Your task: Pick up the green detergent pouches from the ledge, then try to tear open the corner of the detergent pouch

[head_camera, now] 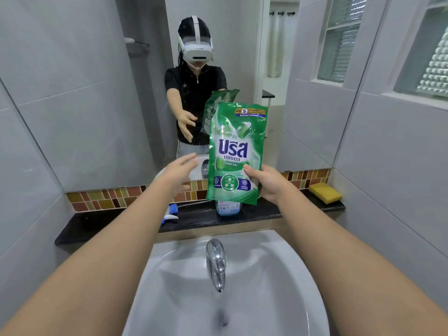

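Note:
My right hand (265, 184) grips the lower right corner of a green detergent refill pouch (236, 151) and holds it upright above the black shelf (116, 221), in front of the mirror. My left hand (178, 174) reaches forward with straight fingers, just left of the pouch and not touching it. A clear bottle with blue liquid (228, 208) stands on the shelf right below the pouch, its top hidden behind it.
A white basin (278, 275) with a chrome tap (215, 263) lies below my arms. A blue and white spray head (171, 214) lies on the shelf at left, a yellow sponge (324, 192) at right. The mirror (97, 105) shows a person wearing a headset.

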